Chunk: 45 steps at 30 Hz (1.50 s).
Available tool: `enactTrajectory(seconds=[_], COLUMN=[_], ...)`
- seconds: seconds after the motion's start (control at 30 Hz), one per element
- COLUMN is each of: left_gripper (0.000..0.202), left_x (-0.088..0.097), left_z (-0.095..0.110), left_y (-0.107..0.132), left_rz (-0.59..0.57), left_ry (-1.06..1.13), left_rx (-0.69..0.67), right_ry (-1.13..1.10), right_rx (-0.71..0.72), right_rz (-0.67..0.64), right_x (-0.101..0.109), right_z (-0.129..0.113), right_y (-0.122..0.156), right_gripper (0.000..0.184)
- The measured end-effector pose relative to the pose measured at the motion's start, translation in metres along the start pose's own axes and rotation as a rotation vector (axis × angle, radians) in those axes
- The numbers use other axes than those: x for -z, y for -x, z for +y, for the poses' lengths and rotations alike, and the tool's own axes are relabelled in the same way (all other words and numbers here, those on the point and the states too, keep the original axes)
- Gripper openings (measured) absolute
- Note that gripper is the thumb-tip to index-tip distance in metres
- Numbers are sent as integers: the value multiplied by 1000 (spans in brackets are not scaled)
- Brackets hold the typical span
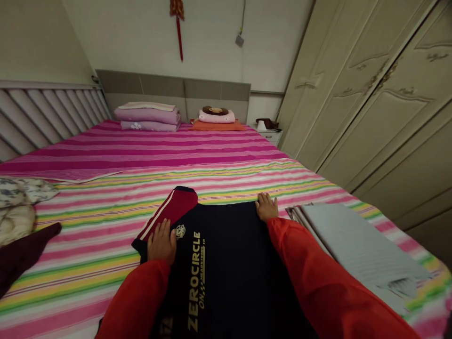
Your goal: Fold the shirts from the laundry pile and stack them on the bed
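A dark navy T-shirt [229, 263] with gold lettering and a maroon sleeve lies spread on the striped bedsheet [212, 179] in front of me. My left hand [161, 242] presses flat on the shirt near the maroon sleeve, fingers together. Palm down on the shirt's far right corner rests my right hand [266, 207], its fingers spread. Both my arms wear red sleeves. Neither hand grips anything that I can see.
A folded grey garment [353, 245] lies to the right of the shirt. Dark maroon cloth [24, 249] and a floral cloth [17, 197] sit at the left edge. Folded bedding [148, 115] and pillows [217, 120] are at the headboard. Wardrobe doors [370, 94] line the right.
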<state>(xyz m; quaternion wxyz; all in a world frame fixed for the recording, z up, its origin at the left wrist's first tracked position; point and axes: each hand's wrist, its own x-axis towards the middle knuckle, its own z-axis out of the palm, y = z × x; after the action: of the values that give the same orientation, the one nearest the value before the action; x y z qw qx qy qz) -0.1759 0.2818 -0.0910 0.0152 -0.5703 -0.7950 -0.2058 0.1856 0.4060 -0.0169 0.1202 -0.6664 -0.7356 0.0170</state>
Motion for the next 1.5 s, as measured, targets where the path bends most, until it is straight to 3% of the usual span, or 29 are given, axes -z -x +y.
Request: enactTrajectory(seconds=[0.1,0.17,0.2,0.23,0.27,0.37,0.47,0.53,0.63,0.67,0.73,0.8,0.87,0.97,1.07,1.23,1.4,1.5], left_gripper=[56,56,56,56,56,56,56,57,57,57,57,59,60,60,60,57,57,58], left_x=[7,12,14,15,17,18,19,19,20,20,20,19,17,16,16,23,30,33], left_z=[8,12,14,15,16,16,17,19,21,21,20,19,17,16,16,19,24,40], left_y=[2,4,4,4,4,4,3,3,4,3,3,3,3,2,1,2,7,14], left_rz=[7,7,4,0,-2,-5,-1,8,20,18,11,5,11,20,7,-43,24,47], left_ry=[9,16,21,28,34,52,76,91,110,115,124,137,153,164,145,75,59,27], left_rx=[14,28,33,36,35,28,38,40,34,33,27,13,5,14,2,26,13,61], right_ry=[1,-27,-73,-109,-123,-72,16,51,67,60,0,-28,4,78,108,47,2,-16], right_rx=[94,285,462,567,579,317,-13,-123,-104,-46,212,293,140,-127,-172,-131,-150,-152], right_rz=[24,-16,-35,-52,-67,-65,17,63,101,99,73,33,24,58,149,251,252,250], right_x=[-8,-24,-33,-40,-46,-46,-28,-16,-12,-15,-23,-29,-29,-24,-26,-35,-31,-29], right_z=[-37,-71,-83,-89,-88,-41,30,54,36,21,-8,-19,-4,42,72,71,66,64], right_y=[42,80,97,111,120,118,98,98,130,146,179,201,209,209,213,226,225,223], right_gripper=[52,53,53,54,55,53,50,50,53,54,54,52,50,50,49,49,48,48])
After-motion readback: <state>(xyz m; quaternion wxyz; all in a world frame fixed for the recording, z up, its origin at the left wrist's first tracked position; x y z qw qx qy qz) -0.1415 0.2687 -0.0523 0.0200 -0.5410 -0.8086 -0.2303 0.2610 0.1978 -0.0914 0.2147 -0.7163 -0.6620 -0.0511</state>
